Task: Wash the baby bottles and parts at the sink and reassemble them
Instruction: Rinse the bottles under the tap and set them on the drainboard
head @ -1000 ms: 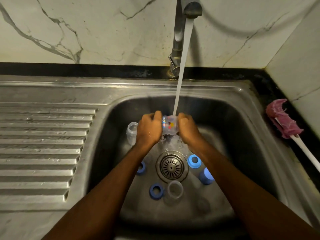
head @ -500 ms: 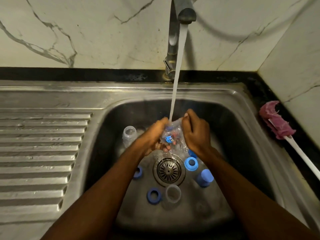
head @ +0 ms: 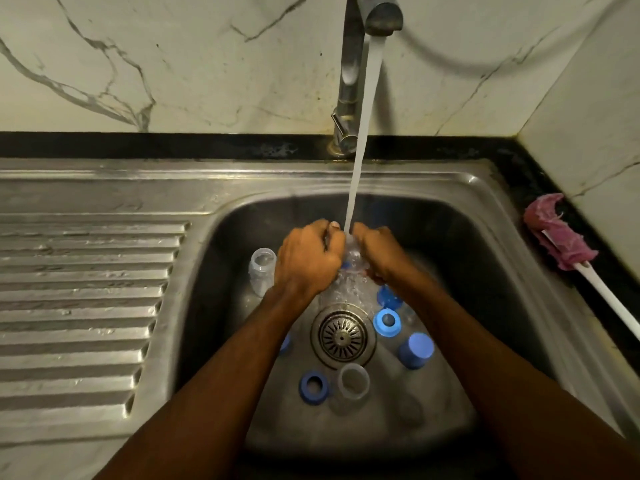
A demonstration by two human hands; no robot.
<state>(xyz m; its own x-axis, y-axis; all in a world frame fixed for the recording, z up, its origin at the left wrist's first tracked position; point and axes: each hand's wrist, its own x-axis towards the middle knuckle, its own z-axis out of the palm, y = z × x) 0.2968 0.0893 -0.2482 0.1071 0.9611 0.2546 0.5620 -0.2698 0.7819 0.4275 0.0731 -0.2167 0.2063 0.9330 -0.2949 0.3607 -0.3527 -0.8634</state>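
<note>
Forearms reach up from the bottom edge of the frame into the sink (head: 485, 209), meeting at its centre. Nearest the viewer, low in the basin, lie a blue ring (head: 313, 388) and a clear cap (head: 354, 381) side by side, just below the drain (head: 343, 336). Right of the drain sit a second blue ring (head: 387, 322) and a blue cap (head: 415, 349); a further blue piece shows above them, partly hidden by the right wrist.

Above the drain, the left hand (head: 306, 259) and right hand (head: 379, 254) close from either side on a clear bottle (head: 353, 268), fingers curled and pressed against it; only a sliver of it shows between them, so its exact tilt cannot be told. Water (head: 362, 133) from the tap (head: 363, 15) lands right at the top of the bottle and splashes off below. Left of the left hand another clear bottle (head: 262, 273) stands apart in the basin.

At the right edge of the frame a pink brush (head: 557, 233) lies on the black worktop (head: 207, 145), untouched.

Rinsing of one bottle seems to be the step in hand, with reassembly far off since the parts are scattered. The next move likely calls for turning the wet bottle without letting it slip, then setting it clear of the unwashed pieces.
</note>
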